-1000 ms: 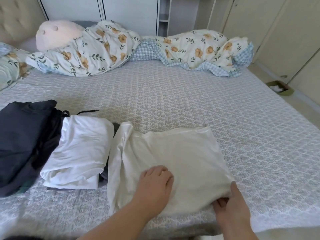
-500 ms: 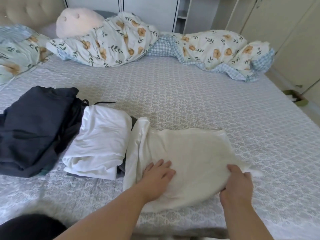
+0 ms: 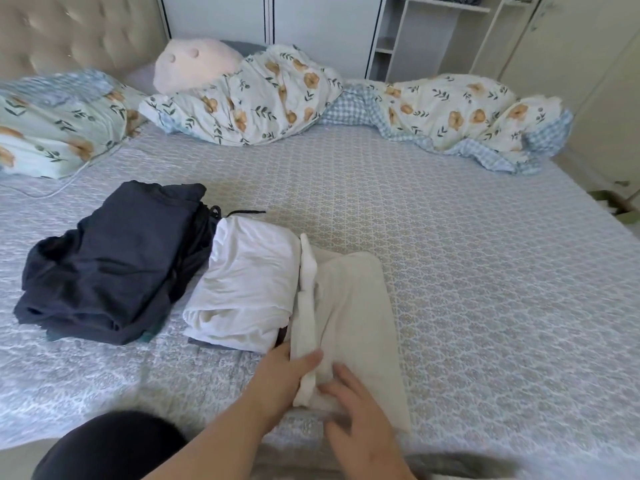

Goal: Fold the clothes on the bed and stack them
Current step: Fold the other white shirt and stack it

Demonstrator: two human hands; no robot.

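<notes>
A floral duvet (image 3: 346, 109) lies bunched in a long roll across the far side of the bed, its blue checked underside showing. A pink plush (image 3: 194, 65) rests against its left end, near a tufted headboard (image 3: 69, 32). A floral pillow (image 3: 59, 123) lies at left. White shelving (image 3: 415, 32) stands behind.

Left hand (image 3: 282, 377) gripping cream garment (image 3: 356, 323), right hand (image 3: 360, 420) flat on it
</notes>
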